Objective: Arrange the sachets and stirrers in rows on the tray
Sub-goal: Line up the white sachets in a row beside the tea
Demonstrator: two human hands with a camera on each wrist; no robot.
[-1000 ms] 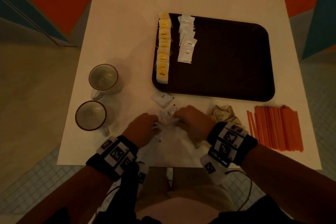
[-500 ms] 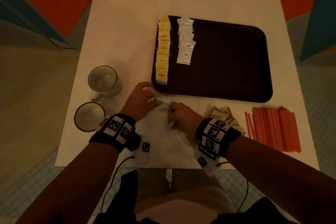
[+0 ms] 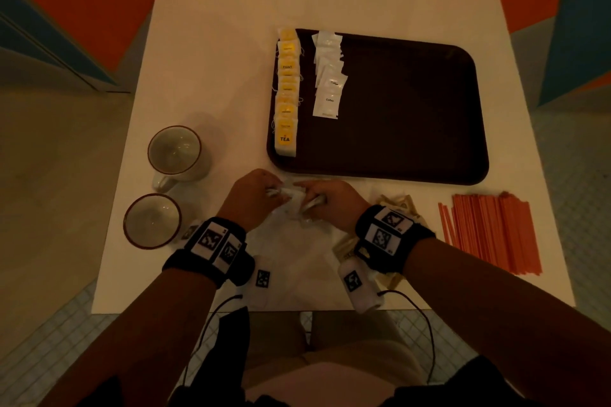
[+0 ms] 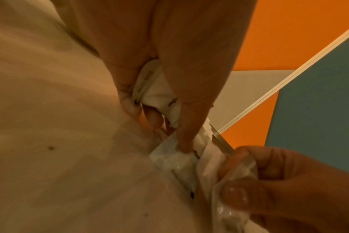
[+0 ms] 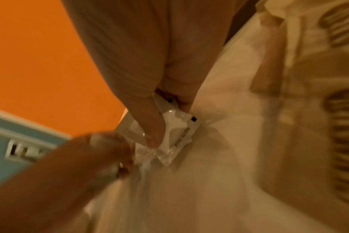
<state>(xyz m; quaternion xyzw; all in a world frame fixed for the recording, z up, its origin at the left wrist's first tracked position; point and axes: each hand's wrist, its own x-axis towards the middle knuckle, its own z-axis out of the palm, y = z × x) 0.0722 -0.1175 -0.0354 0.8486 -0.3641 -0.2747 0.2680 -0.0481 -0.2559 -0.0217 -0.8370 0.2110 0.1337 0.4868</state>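
A dark brown tray (image 3: pixel 413 109) lies on the white table (image 3: pixel 211 43). Along its left side run a row of yellow tea sachets (image 3: pixel 287 89) and a shorter row of white coffee sachets (image 3: pixel 328 76). Just in front of the tray my left hand (image 3: pixel 269 192) grips folded white sachets (image 4: pixel 155 96), its index finger pressing on another sachet (image 4: pixel 169 156) on the table. My right hand (image 3: pixel 309 200) pinches white sachets (image 5: pixel 179 126) together with crinkled clear plastic (image 4: pixel 237 173). Orange stirrers (image 3: pixel 489 231) lie in a pile at the right.
Two empty mugs (image 3: pixel 175 152) (image 3: pixel 152 220) stand left of my hands. Brown sachets (image 3: pixel 396 205) lie behind my right wrist. A clear plastic bag (image 3: pixel 297 248) is spread on the table between my wrists. The right part of the tray is bare.
Both hands moved forward from the table's front toward the tray edge. The left hand picked up the loose white sachet that lay in front of the tray.
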